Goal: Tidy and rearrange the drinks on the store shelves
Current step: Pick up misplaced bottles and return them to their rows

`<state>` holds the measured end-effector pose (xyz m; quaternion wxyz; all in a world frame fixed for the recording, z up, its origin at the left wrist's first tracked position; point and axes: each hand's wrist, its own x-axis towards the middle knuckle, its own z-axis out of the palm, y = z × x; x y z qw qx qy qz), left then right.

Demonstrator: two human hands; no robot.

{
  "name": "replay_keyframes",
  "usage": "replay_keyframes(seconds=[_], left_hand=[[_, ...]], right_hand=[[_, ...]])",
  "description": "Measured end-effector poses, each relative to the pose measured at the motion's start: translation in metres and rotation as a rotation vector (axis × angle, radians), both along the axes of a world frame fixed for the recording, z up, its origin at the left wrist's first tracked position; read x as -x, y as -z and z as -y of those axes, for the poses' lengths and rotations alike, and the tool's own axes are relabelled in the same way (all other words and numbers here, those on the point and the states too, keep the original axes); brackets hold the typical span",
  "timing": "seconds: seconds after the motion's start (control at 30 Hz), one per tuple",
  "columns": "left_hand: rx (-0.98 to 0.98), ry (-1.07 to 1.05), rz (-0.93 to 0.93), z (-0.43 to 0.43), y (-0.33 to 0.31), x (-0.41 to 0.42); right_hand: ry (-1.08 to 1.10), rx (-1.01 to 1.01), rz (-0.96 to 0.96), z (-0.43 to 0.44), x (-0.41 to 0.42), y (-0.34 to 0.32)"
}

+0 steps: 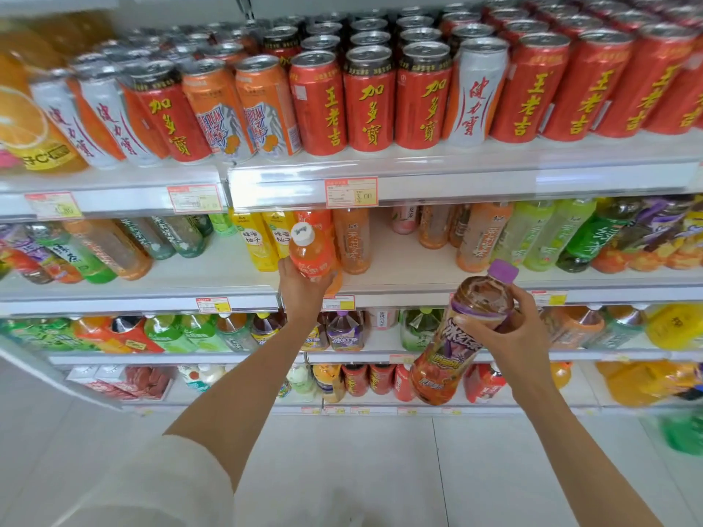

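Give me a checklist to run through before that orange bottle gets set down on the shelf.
1. Left hand holds the orange bottle, fingers curled round its lower part: ok.
2. Right hand holds the purple-capped bottle securely: ok.
3. White cap and purple cap are in place: ok.
4. Bare space on the second shelf, right of the orange bottle: ok.
5. Orange bottle's base is resting on the shelf: cannot tell, the hand hides it.
6. Top row is sorted by kind: not ok, a white can stands among the red cans.
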<state>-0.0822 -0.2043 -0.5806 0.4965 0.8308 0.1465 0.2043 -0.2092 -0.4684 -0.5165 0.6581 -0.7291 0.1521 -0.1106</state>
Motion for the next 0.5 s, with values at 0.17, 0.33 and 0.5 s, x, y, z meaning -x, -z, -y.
replay_keyframes(seconds=[0.17,0.33,0.5], left_hand=[[-0.095,0.028,-0.048,-0.003,-0.012,-0.014],[-0.207,0.012,-0.091,-0.004,-0.014,-0.002],[-0.241,0.012,-0.059,-0.005,-0.016,0.032]], right_hand=[[0.000,0.014,0.014,-0.005,0.001,-0.002],[0.000,0.040,0.017,-0.007,0.002,-0.004],[-0.010,0.048,0.016,-0.014,-0.001,-0.005]])
